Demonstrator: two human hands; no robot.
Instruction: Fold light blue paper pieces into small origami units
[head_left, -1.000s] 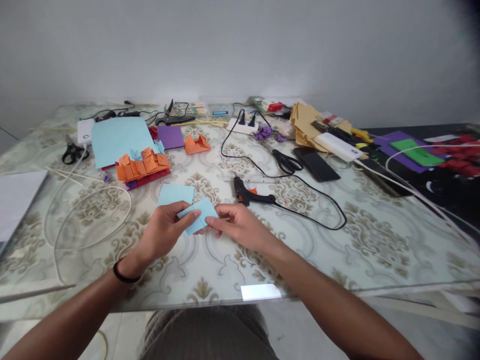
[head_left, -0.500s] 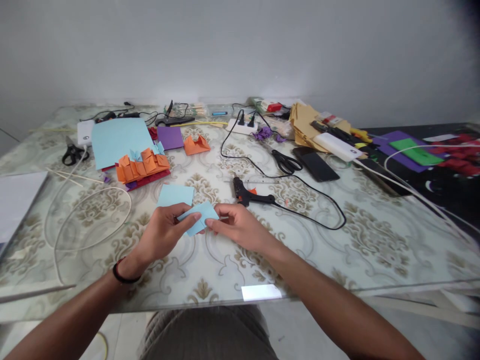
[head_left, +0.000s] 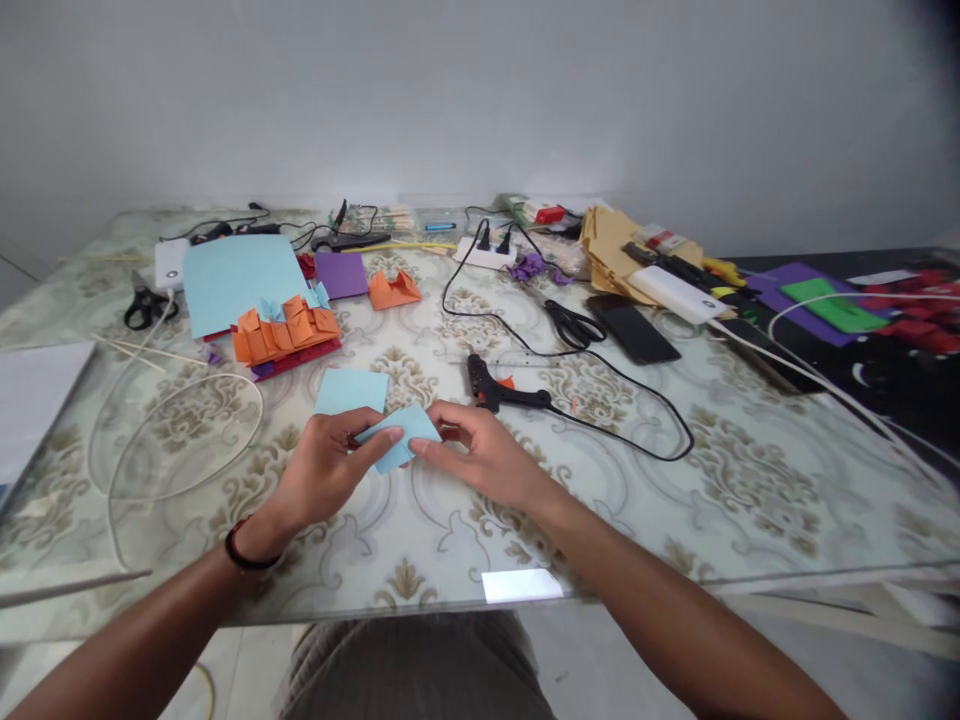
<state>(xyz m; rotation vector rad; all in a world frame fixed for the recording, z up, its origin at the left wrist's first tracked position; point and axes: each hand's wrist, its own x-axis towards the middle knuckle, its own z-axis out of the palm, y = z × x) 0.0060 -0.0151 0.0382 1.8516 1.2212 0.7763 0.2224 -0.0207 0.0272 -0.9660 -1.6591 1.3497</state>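
Head view: nearest to you, below the front edge of the table (head_left: 405, 545), is your lap (head_left: 412, 668), and your forearms reach in over the patterned top from both sides. A dark band (head_left: 250, 560) circles your left wrist. Near the middle of the tabletop, your left hand (head_left: 337, 458) and right hand (head_left: 474, 450) meet at a small folded light-blue paper (head_left: 412, 421). Your left hand pinches its left part, thumb on top and fingers underneath; your right hand has thumb and fingers closed on its right side, so both grips are nearly together with only the paper between them. Just beyond your left hand, a second light-blue square (head_left: 352, 388) lies on the table, partly hidden by your knuckles. A black glue gun (head_left: 486, 385) rests past your right hand, its cord curving off to the right. Farther left you have a row of orange folded pieces (head_left: 289, 335) in front of a large light-blue sheet (head_left: 244, 280); farther right, black-handled scissors (head_left: 576, 325) lie beside a dark phone (head_left: 634, 328). Behind them sit a purple square (head_left: 340, 274) and a white power strip (head_left: 486, 254) with two plugs in it, then the grey wall (head_left: 480, 110).
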